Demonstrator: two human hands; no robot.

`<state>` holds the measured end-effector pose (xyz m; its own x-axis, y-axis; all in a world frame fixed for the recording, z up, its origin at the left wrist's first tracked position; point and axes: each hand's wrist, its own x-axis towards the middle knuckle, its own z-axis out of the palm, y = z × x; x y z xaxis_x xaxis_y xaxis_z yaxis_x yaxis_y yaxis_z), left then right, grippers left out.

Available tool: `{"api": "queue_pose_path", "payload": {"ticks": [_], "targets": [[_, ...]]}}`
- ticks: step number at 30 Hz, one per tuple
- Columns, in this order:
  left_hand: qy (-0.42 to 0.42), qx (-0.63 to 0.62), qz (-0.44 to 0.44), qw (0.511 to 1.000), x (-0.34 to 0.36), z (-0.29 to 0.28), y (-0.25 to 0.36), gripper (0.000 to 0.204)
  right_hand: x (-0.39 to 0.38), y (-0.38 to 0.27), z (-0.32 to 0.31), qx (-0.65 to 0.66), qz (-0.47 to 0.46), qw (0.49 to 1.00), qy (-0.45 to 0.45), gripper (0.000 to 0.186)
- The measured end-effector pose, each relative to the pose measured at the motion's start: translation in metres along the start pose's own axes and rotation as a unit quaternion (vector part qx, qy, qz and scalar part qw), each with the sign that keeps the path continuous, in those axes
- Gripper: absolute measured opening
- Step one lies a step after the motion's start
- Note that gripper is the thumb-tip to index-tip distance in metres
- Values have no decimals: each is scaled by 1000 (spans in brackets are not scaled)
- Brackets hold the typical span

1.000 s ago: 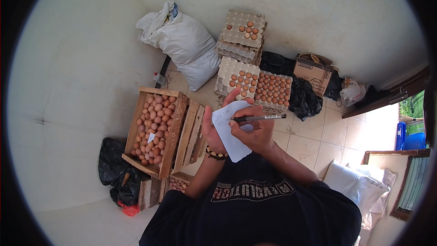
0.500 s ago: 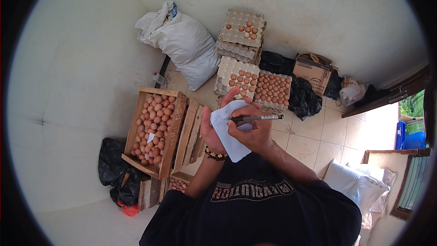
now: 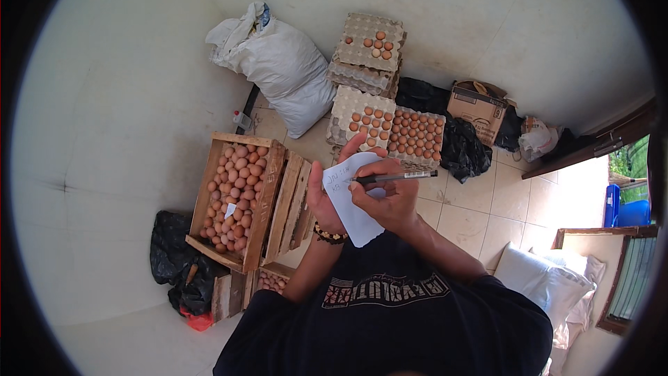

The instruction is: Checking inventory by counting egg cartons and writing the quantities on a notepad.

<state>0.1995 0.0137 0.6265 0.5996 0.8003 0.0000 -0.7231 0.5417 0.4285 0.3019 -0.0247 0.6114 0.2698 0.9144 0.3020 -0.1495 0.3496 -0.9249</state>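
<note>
A small white sheet of paper (image 3: pixel 358 223) with a few handwritten marks lies across the palm of my left hand (image 3: pixel 325 205). That hand supports it from below, with some of its fingers hidden behind the sheet. Pinched in my right hand (image 3: pixel 392 203) is a dark pen (image 3: pixel 400 177), its tip on the upper part of the paper. Just beyond my hands, an egg tray (image 3: pixel 355 104) is partly filled with brown eggs. Beside it is a fuller egg tray (image 3: pixel 416 136).
To my left stands a wooden crate (image 3: pixel 270 202) heaped with eggs, with a black plastic bag (image 3: pixel 170 251) alongside. A white sack (image 3: pixel 282 63), stacked egg cartons (image 3: pixel 362 76) and a cardboard box (image 3: pixel 476 111) line the wall. White sacks (image 3: pixel 532 278) lie at the right.
The pen and my right hand have shifted slightly to the right along the paper, and the pen is tilted a little more. My left hand stays nearly in place.
</note>
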Motion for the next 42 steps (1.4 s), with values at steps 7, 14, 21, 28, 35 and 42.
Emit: {"api": "queue_pose_path", "payload": {"ticks": [7,14,21,28,35,42], "targets": [[2,-15,5,1000,2,12,-2,81,5,-3,-8,-65,-47,996,-32,25],[2,4,14,1000,3,16,-3,80,9,-10,-8,-91,-52,994,-38,23],[-11,8,10,1000,3,10,-1,80,5,-15,-10,-25,-40,999,-21,24],[-36,-41,34,998,5,13,11,80,16,-21,-30,62,-95,984,139,27],[-62,-67,20,996,6,13,11,82,16,-24,-28,39,-53,987,144,26],[-23,8,22,999,8,28,5,86,18,-32,-24,-102,-96,990,32,25]]}}
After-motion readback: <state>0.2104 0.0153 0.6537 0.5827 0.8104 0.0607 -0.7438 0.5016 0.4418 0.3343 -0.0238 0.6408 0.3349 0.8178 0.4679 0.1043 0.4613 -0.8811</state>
